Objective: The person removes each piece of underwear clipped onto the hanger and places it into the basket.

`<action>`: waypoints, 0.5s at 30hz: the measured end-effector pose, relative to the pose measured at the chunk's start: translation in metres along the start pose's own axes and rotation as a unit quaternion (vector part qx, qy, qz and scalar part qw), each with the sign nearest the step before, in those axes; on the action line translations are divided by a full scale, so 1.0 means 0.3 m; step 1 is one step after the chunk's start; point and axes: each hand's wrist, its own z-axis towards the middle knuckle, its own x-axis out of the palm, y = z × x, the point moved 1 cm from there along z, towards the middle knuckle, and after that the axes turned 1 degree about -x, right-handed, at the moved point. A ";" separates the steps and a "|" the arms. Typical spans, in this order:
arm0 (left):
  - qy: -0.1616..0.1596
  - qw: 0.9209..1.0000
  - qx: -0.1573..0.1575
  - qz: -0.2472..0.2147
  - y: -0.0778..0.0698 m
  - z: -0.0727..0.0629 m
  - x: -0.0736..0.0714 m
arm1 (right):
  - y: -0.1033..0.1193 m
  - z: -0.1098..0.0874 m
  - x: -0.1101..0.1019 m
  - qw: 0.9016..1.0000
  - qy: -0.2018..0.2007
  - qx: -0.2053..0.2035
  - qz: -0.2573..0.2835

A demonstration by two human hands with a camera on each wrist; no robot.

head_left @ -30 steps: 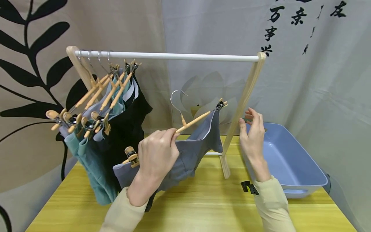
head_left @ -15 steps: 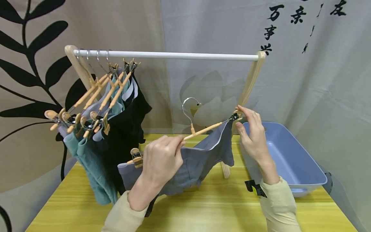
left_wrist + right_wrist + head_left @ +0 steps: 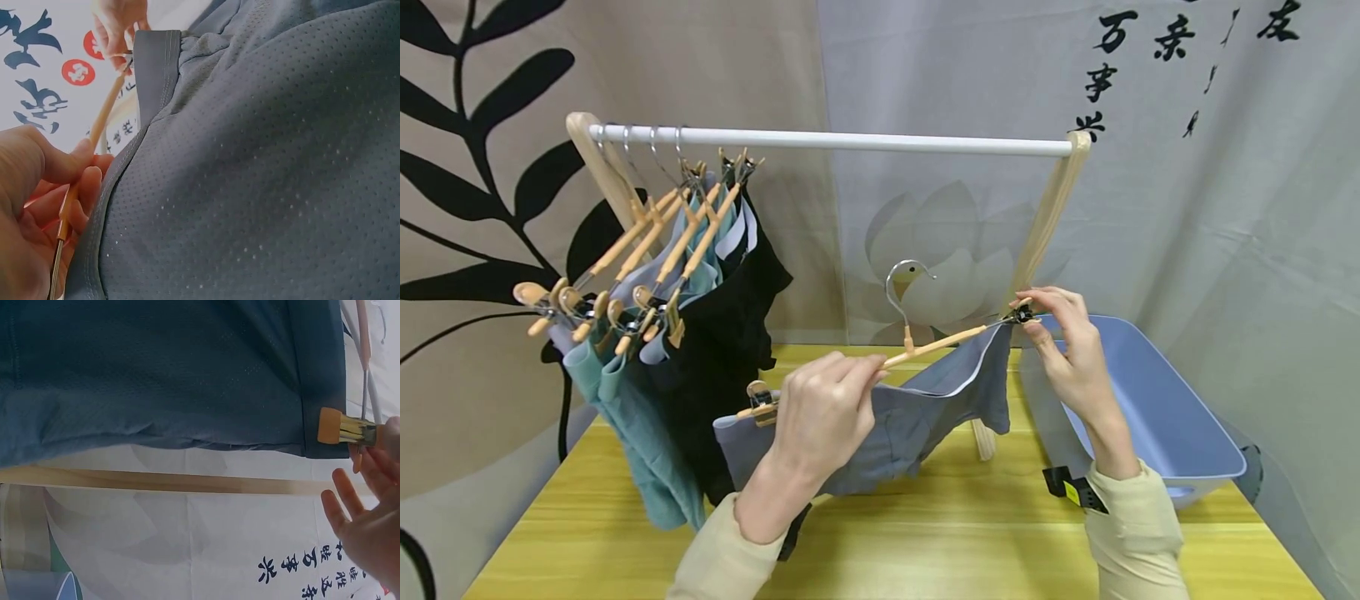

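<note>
Broadly, a wooden table (image 3: 970,550) carried everything, with a clothes rack (image 3: 1051,215) set toward its far edge, the white rail (image 3: 865,141) running left to right. A blue basin (image 3: 1142,400) sat at the table's right edge, toward the far right corner. Near the far left corner, a black garment (image 3: 730,317) and a teal garment (image 3: 640,442) hung among the clip hangers (image 3: 652,236) bunched at the rail's left end.

The grey garment (image 3: 898,433) hung above the middle of the table, lower than the rail, clipped by its waistband to a wooden hanger (image 3: 940,343). That hanger's long axis slanted, its left end lower and toward the left edge, its right end higher and toward the far right corner.

The left hand (image 3: 823,417) held the bar, thumb and fingers curled round it without a gap. The right hand (image 3: 1078,358) pinched the right clip (image 3: 1022,314) between thumb and finger, two other fingers spread clear of it.

The metal hook (image 3: 889,292) rose just to the right of the left fingertips, well apart from the rail, its tip toward the right; the left hand was the nearer to it. The left clip (image 3: 762,402) had no fingers on it.
</note>
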 end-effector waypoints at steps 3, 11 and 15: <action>-0.004 1.000 0.003 -0.006 0.001 -0.002 0.004 | 0.003 -0.002 -0.006 1.000 -0.003 -0.001 0.010; -0.005 1.000 0.000 -0.015 0.002 -0.003 0.007 | 0.019 -0.011 -0.022 1.000 -0.018 -0.002 0.011; -0.011 1.000 -0.005 -0.023 0.005 -0.008 0.012 | 0.028 -0.020 -0.028 0.999 -0.018 0.017 0.025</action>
